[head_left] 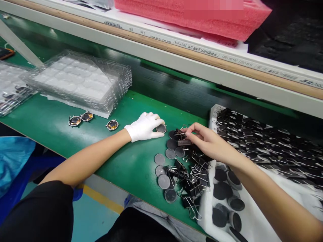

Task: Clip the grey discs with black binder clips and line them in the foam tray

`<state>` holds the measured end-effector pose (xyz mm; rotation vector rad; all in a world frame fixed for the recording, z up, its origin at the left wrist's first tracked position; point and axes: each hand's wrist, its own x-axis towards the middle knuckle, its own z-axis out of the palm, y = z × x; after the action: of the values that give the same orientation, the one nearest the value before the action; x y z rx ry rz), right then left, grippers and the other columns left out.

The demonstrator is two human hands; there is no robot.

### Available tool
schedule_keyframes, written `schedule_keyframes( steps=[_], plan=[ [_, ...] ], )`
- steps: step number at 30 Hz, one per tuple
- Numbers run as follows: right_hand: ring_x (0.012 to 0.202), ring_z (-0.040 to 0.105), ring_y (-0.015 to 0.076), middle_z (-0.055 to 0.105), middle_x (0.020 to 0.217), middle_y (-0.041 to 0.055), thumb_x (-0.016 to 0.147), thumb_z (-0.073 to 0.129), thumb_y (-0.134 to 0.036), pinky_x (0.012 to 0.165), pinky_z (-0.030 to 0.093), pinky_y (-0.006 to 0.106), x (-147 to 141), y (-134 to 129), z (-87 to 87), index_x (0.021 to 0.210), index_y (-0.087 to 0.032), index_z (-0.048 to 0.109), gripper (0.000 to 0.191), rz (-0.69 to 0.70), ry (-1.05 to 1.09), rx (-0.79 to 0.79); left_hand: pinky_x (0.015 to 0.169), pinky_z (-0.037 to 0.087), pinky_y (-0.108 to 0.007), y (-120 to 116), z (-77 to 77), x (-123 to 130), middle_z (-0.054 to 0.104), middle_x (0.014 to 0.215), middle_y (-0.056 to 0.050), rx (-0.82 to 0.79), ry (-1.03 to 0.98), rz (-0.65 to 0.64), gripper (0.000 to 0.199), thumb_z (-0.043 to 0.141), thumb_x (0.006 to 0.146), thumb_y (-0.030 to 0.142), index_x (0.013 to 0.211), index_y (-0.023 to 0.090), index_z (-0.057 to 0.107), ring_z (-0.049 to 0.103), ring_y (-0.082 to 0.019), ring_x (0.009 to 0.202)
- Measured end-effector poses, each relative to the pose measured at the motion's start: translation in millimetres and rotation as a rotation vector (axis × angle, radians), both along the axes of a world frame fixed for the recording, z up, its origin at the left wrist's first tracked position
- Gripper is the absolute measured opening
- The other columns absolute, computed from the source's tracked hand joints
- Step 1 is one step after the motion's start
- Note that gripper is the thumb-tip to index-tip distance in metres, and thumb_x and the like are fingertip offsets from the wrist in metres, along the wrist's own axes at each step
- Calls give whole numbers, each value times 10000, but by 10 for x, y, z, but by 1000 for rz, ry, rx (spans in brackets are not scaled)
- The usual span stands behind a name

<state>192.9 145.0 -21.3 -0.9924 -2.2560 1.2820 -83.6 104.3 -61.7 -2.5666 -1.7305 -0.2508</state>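
My left hand, in a white glove, rests on the green table with thumb and fingers around a round grey disc piece. Bare, my right hand has its fingers pinched at a black binder clip beside the clip pile. More black clips with silver handles lie in a heap below it. Grey discs are scattered at the heap's left side. Left of the glove lies a round watch-like piece with a dark and amber face, and two similar pieces sit farther left.
Stacked clear plastic trays stand at the back left. A white foam-lined tray on the right holds rows of black clips and dark discs. A shelf edge crosses above the table, with pink foam on it.
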Motion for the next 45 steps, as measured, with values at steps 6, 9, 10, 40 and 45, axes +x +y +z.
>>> schedule_keyframes(
  steps=[6, 9, 10, 40, 45],
  plan=[
    [1114, 707, 279, 738, 1184, 95, 866, 779, -409, 1018, 572, 504, 30, -86, -35, 968, -262, 580, 268, 64, 139, 200, 867, 374, -400, 0, -12, 6, 681, 1194, -72, 13, -3, -11, 453, 582, 951, 595, 1242, 258, 665, 590, -289, 1064],
    [1044, 735, 252, 744, 1139, 82, 847, 807, -359, 920, 645, 447, 66, -111, -115, 1242, -275, 560, 473, 21, 213, 208, 862, 376, -404, 0, -15, 3, 679, 1194, -70, 7, -1, -5, 457, 581, 952, 591, 1253, 256, 661, 589, -287, 1064],
    [1040, 737, 243, 737, 1144, 79, 867, 788, -340, 916, 655, 435, 79, -120, -132, 1326, -278, 551, 520, 18, 221, 224, 860, 377, -405, 0, -15, 2, 679, 1192, -69, 6, 0, -2, 459, 580, 953, 592, 1257, 257, 659, 589, -286, 1062],
    [909, 781, 233, 648, 826, 0, 831, 689, 20, 774, 676, 381, 121, -141, -295, 868, -241, 672, 264, -132, 592, 955, 868, 375, -395, -8, -12, -3, 672, 1205, -76, -9, 10, 8, 463, 560, 961, 591, 1277, 264, 644, 580, -282, 1066],
    [892, 782, 246, 681, 852, 32, 922, 654, -115, 756, 682, 419, 39, -85, -155, 898, -268, 654, 155, -149, 555, 769, 872, 378, -397, -14, -8, -4, 672, 1201, -79, 0, 14, 8, 473, 565, 957, 596, 1283, 262, 641, 582, -284, 1065]
  ],
)
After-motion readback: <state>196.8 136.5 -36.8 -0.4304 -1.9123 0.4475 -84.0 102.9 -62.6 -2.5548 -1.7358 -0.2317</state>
